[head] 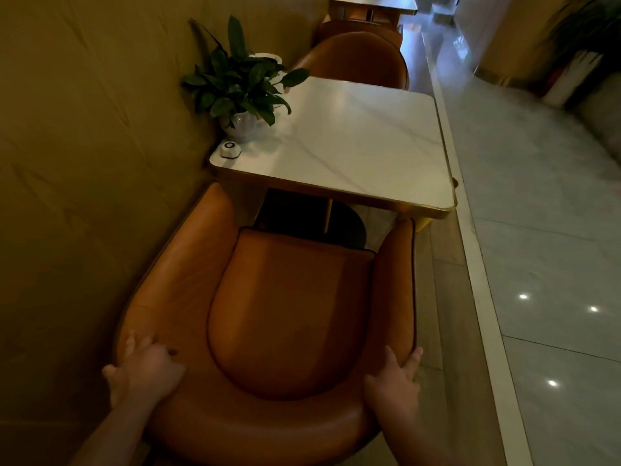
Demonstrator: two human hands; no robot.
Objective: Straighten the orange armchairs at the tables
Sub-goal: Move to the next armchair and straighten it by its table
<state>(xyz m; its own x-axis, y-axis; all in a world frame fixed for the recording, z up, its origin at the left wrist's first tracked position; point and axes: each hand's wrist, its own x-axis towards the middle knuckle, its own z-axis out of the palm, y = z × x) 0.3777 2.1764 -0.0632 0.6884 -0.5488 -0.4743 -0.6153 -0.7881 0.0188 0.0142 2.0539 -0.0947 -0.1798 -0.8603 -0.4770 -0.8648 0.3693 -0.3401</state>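
Both hands grip the curved back of the near orange armchair [268, 314], which faces the white table [353, 142].

Left hand [144, 368]: clamped on the backrest rim at its left side, fingers over the top edge, thumb on the outer face. Right hand [393, 381]: clamped on the rim at its right side, fingers slightly spread along the outer edge. Chair sits just beside the wall on its left; armrest tips reach the table's near edge, seat cushion front partly under it. Second orange armchair [356, 58] stands at the table's far edge, back toward the camera. On the table: potted plant [238, 85] by the left edge, small white call button [231, 149] at the near-left corner. Another table [373, 5] lies farther back.
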